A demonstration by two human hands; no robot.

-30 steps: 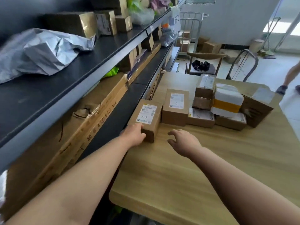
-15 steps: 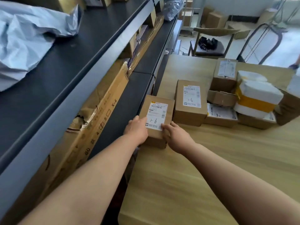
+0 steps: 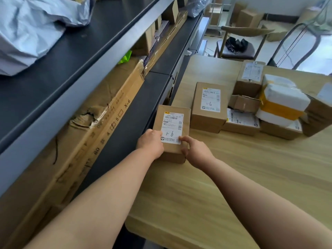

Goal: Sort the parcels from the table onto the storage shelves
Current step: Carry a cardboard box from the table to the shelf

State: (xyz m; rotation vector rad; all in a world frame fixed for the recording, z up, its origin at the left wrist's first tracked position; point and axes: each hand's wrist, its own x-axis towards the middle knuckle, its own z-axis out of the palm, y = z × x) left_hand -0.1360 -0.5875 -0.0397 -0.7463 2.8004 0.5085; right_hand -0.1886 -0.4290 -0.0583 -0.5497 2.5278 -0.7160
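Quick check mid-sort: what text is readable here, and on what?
"1-6", handwritten: label on the small box gripped by left hand and right hand.
"1-6", handwritten: label on the second box behind it.
"X-6", "80", "4", "5": long carton.
Printed label lines, barcodes: too small to read.

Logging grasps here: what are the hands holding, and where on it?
The labelled parcel: left hand grips its near left corner, right hand its near right.

matt cardboard parcel (image 3: 177, 121), smooth wood-grain table (image 3: 233, 177)
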